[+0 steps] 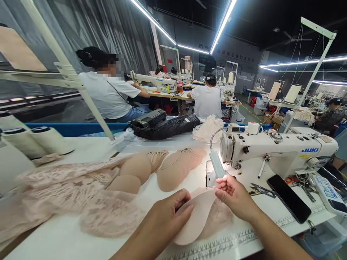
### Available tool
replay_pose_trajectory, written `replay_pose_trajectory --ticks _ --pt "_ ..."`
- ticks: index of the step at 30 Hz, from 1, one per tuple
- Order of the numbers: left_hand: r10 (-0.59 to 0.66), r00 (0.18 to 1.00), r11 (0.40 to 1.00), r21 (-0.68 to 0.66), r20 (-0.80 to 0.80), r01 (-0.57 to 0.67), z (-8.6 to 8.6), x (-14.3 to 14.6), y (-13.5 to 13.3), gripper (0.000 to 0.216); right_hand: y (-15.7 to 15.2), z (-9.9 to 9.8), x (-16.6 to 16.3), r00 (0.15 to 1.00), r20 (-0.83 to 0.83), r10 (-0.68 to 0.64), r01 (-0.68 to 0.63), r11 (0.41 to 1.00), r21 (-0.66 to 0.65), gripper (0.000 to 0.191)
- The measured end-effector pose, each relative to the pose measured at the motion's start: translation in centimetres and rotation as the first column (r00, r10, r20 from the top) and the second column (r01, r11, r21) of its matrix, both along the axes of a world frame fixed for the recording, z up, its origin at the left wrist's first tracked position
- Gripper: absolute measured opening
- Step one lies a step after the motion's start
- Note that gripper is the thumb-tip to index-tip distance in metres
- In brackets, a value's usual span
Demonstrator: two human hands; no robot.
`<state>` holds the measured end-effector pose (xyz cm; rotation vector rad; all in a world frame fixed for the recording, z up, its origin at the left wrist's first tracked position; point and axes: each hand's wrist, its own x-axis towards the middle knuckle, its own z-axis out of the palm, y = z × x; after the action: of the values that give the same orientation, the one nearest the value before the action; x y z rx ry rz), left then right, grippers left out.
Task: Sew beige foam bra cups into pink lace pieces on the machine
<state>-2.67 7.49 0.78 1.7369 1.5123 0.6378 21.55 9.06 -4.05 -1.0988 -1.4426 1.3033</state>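
A beige bra cup is stretched between my two hands in front of the sewing machine. My left hand pinches its left edge between thumb and fingers. At its upper right tip, my right hand holds it, close below the lit lamp and the needle area. Under the cup lies some pale lace. To the left, more beige cups lie overlapped, with one large cup beside them. Pinkish lace fabric spreads over the table's left side.
Thread snips, a black phone and a control panel lie at the right. A printed ruler runs along the front edge. Thread cones stand at left; a black bag lies behind. Co-workers sit beyond.
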Motion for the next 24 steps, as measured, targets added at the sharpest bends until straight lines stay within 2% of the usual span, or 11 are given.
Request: replay_pose_trajectory --ticks 3,6,8,10,12,15,18,19,21,23,24 --pt "0.048 0.998 0.998 -0.032 0.048 -0.047 0.1 -0.6 -0.2 0.032 -0.5 0.0 0.5 0.995 0.090 0.041 -0.042 0.999 0.001 0.075" --pt "0.087 0.990 0.996 -0.045 0.109 -0.083 -0.6 -1.3 -0.8 0.039 -1.1 -0.2 0.2 0.963 0.269 0.008 -0.037 0.994 0.105 0.083" --pt "0.089 0.984 0.995 -0.066 0.155 -0.080 -1.2 -1.5 -1.2 0.043 -1.4 -0.3 -0.2 0.937 0.347 -0.044 -0.022 0.983 0.183 0.067" --pt "0.074 0.982 0.993 -0.100 0.173 -0.057 -1.7 -1.4 -1.4 0.044 -1.4 -0.4 -0.6 0.944 0.321 -0.071 0.008 0.981 0.195 0.042" --pt "0.050 0.985 0.993 -0.118 0.166 -0.031 -2.1 -1.0 -1.4 0.042 -1.3 -0.2 -0.9 0.970 0.234 -0.070 0.035 0.988 0.151 0.029" --pt "0.018 0.989 0.994 -0.107 0.146 -0.002 -2.5 -0.6 -0.9 0.036 -1.0 0.1 -1.0 0.989 0.137 -0.053 0.041 0.995 0.089 0.023" --pt "-0.011 0.994 0.998 -0.065 0.106 0.018 -3.4 -0.6 -0.1 0.033 -1.1 0.6 -1.1 0.983 0.169 -0.072 0.053 0.991 0.119 0.024" --pt "-0.030 0.997 0.999 -0.012 0.066 0.030 -3.7 -0.7 0.1 0.033 -1.2 0.9 -1.2 0.976 0.199 -0.088 0.056 0.985 0.162 0.022" --pt "-0.079 0.997 0.974 0.210 -0.020 0.081 -4.0 -1.0 0.6 0.030 -1.7 1.4 -1.5 0.962 0.256 -0.096 0.026 0.964 0.266 0.020" --pt "-0.161 0.985 0.869 0.463 -0.065 0.172 -3.4 -1.0 0.9 0.027 -2.4 2.3 -1.6 0.952 0.302 -0.051 -0.066 0.929 0.365 0.021" --pt "-0.235 0.970 0.814 0.533 -0.064 0.232 -2.7 -1.0 1.0 0.034 -2.7 2.9 -1.6 0.946 0.322 -0.014 -0.124 0.907 0.403 0.023"
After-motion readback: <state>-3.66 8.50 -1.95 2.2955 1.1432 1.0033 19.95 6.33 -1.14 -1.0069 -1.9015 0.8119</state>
